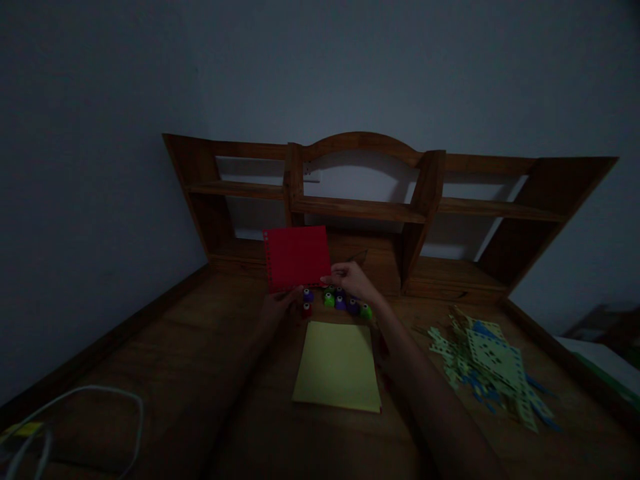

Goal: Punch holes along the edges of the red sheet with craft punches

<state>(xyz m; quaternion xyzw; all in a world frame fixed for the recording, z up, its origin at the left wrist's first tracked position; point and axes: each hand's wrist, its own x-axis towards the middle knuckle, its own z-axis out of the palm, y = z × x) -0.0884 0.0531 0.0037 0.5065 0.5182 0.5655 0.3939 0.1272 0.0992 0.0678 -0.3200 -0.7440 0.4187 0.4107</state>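
Note:
A red sheet of paper [297, 259] stands tilted up above the desk, with small holes punched along its left and lower edges. My left hand [279, 307] is closed at its lower left corner. At the lower right corner my right hand [353, 280] pinches the same sheet between thumb and fingers. Just below the sheet, between my hands, several small paper punches [340, 303] in purple and green sit in a cluster, each with a white round top. A red punch [307, 309] lies beside my left fingertips. Nearer to me lies a stack of yellow paper [339, 365].
A wooden shelf unit [360, 210] spans the back of the desk. On the right is a heap of punched green, yellow and blue paper [495, 360]. A white cable [137, 400] loops at the front left. The light is dim.

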